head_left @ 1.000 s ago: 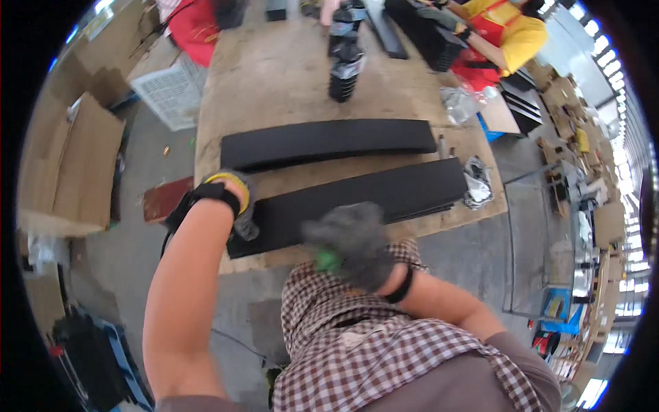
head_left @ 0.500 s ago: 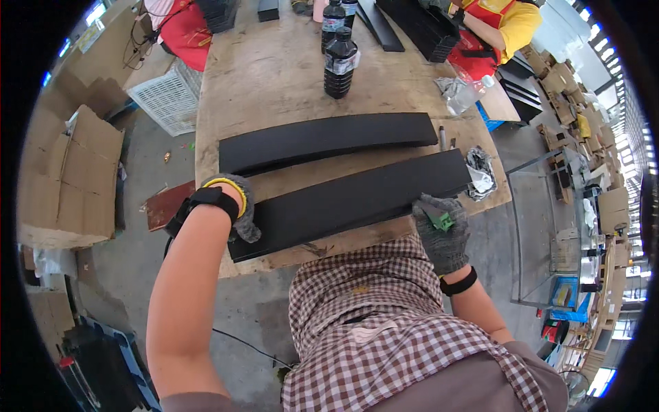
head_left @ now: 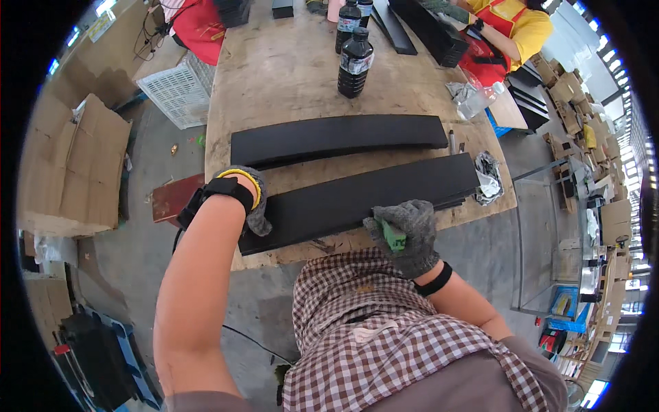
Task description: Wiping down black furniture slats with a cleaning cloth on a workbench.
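A long black board (head_left: 364,189), with the edges of others showing beneath it at the right, lies slantwise along the table's near edge. My left hand (head_left: 258,211), in a grey glove, grips its left end. My right hand (head_left: 417,230), also gloved, is closed around a small green tool (head_left: 393,237) at the board's near edge, right of its middle. The tool's working tip is hidden, so its exact kind cannot be made out. Just beyond lies a second black board (head_left: 336,139), slightly curved and roughly parallel.
Dark bottles (head_left: 355,63) stand farther back on the wooden table (head_left: 274,82). A marker (head_left: 452,141) and crumpled wrapping (head_left: 488,178) lie at the right, near a clear bottle (head_left: 479,101). Across the table a person in a red apron (head_left: 491,41) handles black pieces. Cartons (head_left: 75,165) stand at left.
My right hand has slid left along the near edge of the board with the green tool. My left hand stays at the left end. The whole view has shifted slightly.
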`<act>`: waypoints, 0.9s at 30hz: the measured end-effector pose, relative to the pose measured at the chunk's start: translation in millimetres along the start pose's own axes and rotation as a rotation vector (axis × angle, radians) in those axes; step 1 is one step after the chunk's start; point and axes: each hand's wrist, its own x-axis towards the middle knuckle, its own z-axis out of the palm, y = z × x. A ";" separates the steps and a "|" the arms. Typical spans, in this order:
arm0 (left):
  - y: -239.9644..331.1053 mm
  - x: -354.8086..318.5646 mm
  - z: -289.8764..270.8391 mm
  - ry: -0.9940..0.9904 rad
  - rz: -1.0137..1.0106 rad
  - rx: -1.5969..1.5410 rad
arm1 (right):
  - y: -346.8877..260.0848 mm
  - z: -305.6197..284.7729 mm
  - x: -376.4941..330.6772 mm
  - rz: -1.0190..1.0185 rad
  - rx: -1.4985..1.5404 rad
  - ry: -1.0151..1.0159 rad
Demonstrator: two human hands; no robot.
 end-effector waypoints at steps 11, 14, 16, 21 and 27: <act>-7.2 -7.8 2.3 0.053 -0.081 -0.121 | -12.2 1.2 19.7 -0.121 0.028 -0.064; -8.6 -3.9 1.5 -0.022 -0.065 -0.046 | 52.6 -42.2 -17.9 0.151 0.081 0.074; 2.9 -15.5 -12.8 0.044 -0.031 -0.046 | 114.4 -57.9 -54.3 0.494 0.614 0.483; 8.9 -28.4 -32.6 -0.073 -0.076 -0.093 | 143.7 -103.4 -62.1 0.707 0.490 0.561; 3.4 -35.9 -27.6 -0.093 -0.113 -0.079 | 130.4 -101.9 -41.5 0.611 -0.037 0.350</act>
